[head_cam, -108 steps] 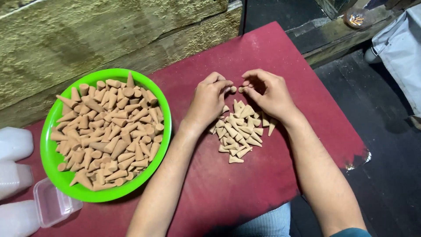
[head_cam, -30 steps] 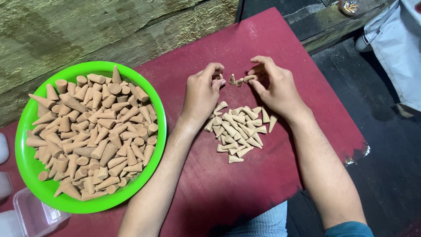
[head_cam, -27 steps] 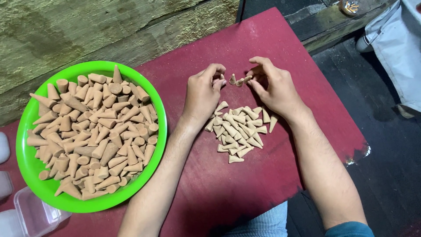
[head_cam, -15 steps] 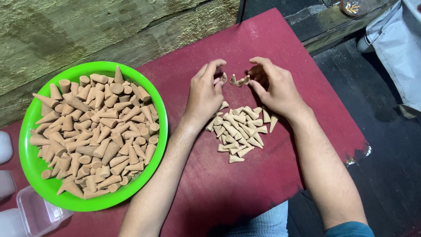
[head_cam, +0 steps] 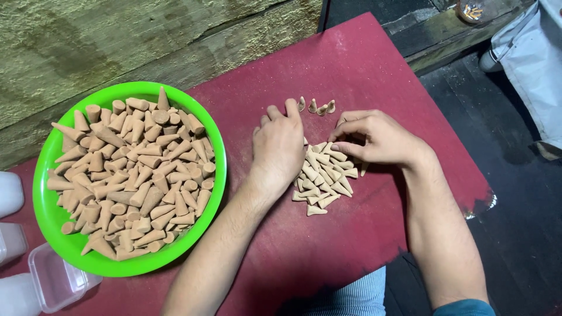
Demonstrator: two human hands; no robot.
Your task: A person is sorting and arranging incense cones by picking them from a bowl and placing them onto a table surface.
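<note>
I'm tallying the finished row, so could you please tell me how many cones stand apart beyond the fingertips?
4 cones, in a short row on the red table: one at the left hand's fingertips, then and. None seem hidden.

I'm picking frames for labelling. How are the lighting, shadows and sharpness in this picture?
Head view: light is even and soft, with no glare on the maroon table; the left hand, right hand and loose cones look sharp, with faint shadows; the green bowl is bright; the floor at right is dim.
</note>
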